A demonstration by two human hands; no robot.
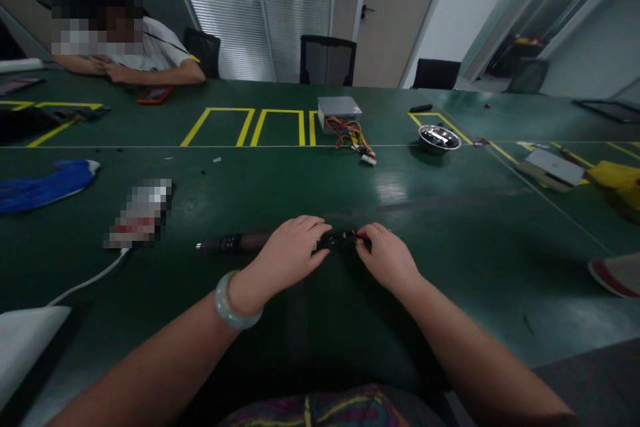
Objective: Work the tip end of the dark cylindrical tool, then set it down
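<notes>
A dark, rod-shaped electric screwdriver (235, 243) lies flat on the green table (450, 213), its tip pointing left. My left hand (293, 250) rests over its right part with the fingers curled on it; a pale bangle sits on that wrist. Close beside it, my right hand (387, 255) pinches the small dark end piece (345, 237) at the tool's right end. What sits between those fingertips is too small to make out.
A grey power supply (340, 110) with coloured wires and a metal bowl (439, 139) stand further back. A blue cloth (45, 187) lies at left, a white cable (90, 280) near it. Another person sits at the far left. Yellow items (617, 177) lie at right.
</notes>
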